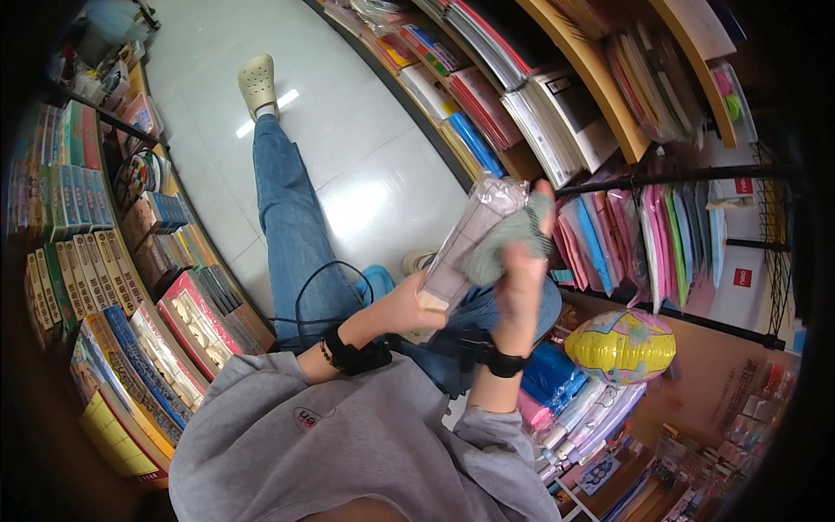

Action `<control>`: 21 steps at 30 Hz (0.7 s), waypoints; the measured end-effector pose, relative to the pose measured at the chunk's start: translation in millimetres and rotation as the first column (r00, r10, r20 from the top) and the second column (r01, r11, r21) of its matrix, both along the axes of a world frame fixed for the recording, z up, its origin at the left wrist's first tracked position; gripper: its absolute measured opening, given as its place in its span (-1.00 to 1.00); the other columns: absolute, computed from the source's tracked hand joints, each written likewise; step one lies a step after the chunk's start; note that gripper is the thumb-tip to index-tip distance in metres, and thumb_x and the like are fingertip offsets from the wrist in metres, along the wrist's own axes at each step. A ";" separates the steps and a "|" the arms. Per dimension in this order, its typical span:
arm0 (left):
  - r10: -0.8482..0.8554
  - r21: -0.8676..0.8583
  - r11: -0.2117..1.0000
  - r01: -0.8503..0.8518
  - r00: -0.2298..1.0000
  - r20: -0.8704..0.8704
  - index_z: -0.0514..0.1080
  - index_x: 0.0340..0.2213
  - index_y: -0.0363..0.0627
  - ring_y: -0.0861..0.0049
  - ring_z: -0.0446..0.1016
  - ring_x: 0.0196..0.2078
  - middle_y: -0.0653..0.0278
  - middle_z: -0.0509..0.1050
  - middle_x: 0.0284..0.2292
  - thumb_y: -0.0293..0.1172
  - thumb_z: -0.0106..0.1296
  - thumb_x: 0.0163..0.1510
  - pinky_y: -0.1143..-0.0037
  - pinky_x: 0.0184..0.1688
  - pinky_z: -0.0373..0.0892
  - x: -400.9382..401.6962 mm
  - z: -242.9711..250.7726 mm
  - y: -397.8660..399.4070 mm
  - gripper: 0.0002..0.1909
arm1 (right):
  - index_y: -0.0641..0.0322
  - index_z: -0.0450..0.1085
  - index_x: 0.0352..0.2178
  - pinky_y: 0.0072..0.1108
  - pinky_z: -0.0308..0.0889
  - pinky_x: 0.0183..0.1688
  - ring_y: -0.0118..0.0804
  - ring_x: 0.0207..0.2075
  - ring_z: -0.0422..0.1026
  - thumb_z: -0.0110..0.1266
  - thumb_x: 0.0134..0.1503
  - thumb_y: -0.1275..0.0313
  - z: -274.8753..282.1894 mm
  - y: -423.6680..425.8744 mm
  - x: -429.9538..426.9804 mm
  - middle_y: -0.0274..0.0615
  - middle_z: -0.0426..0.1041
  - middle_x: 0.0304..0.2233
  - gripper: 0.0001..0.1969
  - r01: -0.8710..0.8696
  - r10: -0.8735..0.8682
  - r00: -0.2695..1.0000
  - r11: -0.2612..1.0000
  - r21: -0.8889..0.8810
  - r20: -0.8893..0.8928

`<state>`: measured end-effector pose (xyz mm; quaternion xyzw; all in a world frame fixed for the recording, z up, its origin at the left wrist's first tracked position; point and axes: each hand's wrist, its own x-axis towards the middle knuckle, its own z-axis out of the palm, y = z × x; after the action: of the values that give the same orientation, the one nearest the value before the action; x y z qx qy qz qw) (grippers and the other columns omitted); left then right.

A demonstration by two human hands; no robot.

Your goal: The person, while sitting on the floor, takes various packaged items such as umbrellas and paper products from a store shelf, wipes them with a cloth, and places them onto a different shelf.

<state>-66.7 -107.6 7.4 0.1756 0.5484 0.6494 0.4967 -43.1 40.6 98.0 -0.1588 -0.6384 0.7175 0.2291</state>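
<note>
My left hand grips the lower end of a long plastic-wrapped package with a pale grid pattern, held tilted in front of me. My right hand, blurred, holds a grey-green cloth against the package's upper right side. The thumb and some fingers show around the cloth. Both wrists carry black bands. Below the hands are my legs in blue jeans, one stretched out along the floor with a pale clog on its foot.
Shelves of boxed sets and books stand at the left. Notebooks and folders fill the shelf at the upper right, with hanging coloured bags beneath. A yellow foil balloon and rolled packages lie at the right. A black cable crosses my leg.
</note>
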 end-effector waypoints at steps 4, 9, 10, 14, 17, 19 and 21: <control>-0.072 0.069 0.995 0.070 0.997 0.035 0.21 -0.17 -0.24 0.61 0.33 -0.32 0.30 0.37 -0.36 -0.48 0.11 -0.31 0.58 -0.26 0.27 5.7 -3.2 -6.8 -0.43 | 0.29 -0.01 0.03 -0.55 0.19 -0.09 -0.32 -0.12 0.26 0.17 -0.22 0.48 -26.4 -10.9 11.5 -0.13 0.25 -0.14 -0.25 -0.071 0.115 0.975 0.972 -0.223 0.190; -0.400 -0.027 0.917 0.399 0.913 -0.075 0.18 -0.12 -0.23 0.65 0.31 -0.27 0.31 0.36 -0.32 -0.51 0.10 -0.28 0.61 -0.23 0.27 -15.1 -0.7 -4.6 -0.40 | 0.46 0.16 -0.12 -0.45 0.25 -0.10 -0.15 -0.18 0.36 0.10 -0.19 0.50 -67.0 -14.9 49.2 0.02 0.36 -0.23 -0.46 -0.144 0.239 0.969 0.768 -0.624 0.070; -0.349 0.026 0.935 0.353 0.932 -0.101 0.16 -0.10 -0.23 0.67 0.31 -0.26 0.30 0.35 -0.30 -0.51 0.12 -0.25 0.63 -0.23 0.27 -12.4 4.3 -3.5 -0.39 | 0.44 0.18 -0.15 -0.43 0.28 -0.13 -0.14 -0.20 0.37 0.07 -0.19 0.50 -74.2 -19.0 55.0 0.04 0.35 -0.25 -0.50 -0.073 0.165 0.982 0.777 -0.625 0.090; -0.403 0.114 0.915 0.386 0.872 0.280 0.09 -0.05 -0.25 0.55 0.38 -0.29 0.15 0.35 -0.26 -0.44 0.07 -0.14 0.59 -0.28 0.32 -4.0 4.9 3.5 -0.40 | 0.34 0.16 -0.16 -0.36 0.21 -0.08 -0.14 -0.26 0.33 0.08 -0.27 0.37 -95.0 -22.7 72.4 -0.03 0.33 -0.34 -0.44 0.065 -0.037 0.998 0.723 -0.688 0.056; -0.545 0.300 0.839 0.455 0.719 0.432 0.02 0.00 -0.24 0.43 0.40 -0.28 0.04 0.34 -0.23 -0.40 0.01 -0.10 0.56 -0.31 0.35 -5.9 4.3 5.0 -0.36 | 0.28 0.13 -0.13 -0.31 0.13 -0.01 -0.14 -0.25 0.31 0.07 -0.29 0.33 -92.8 -9.3 74.4 -0.04 0.29 -0.36 -0.39 0.011 -0.190 0.968 0.690 -0.724 -0.166; -0.601 0.360 0.798 0.483 0.682 0.417 -0.04 0.03 -0.22 0.38 0.42 -0.29 -0.01 0.34 -0.22 -0.40 0.01 -0.11 0.57 -0.40 0.37 -4.0 2.2 8.0 -0.31 | 0.23 0.10 -0.10 -0.28 0.09 0.02 -0.13 -0.25 0.29 0.07 -0.29 0.33 -84.9 3.3 78.3 -0.05 0.26 -0.36 -0.36 0.012 -0.228 0.953 0.688 -0.725 -0.200; -0.610 0.333 0.793 0.511 0.675 0.416 -0.04 0.04 -0.20 0.45 0.42 -0.39 0.06 0.36 -0.28 -0.50 0.02 -0.14 0.62 -0.46 0.35 -2.2 8.7 10.8 -0.29 | 0.24 0.11 -0.11 -0.28 0.08 0.04 -0.13 -0.25 0.30 0.06 -0.29 0.32 -84.9 12.7 83.9 -0.06 0.26 -0.35 -0.37 -0.038 -0.242 0.930 0.685 -0.727 -0.276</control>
<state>-69.0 -96.8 16.1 0.2063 0.2539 0.5361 0.7782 40.9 53.3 13.1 -0.1415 -0.2434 0.9120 0.2983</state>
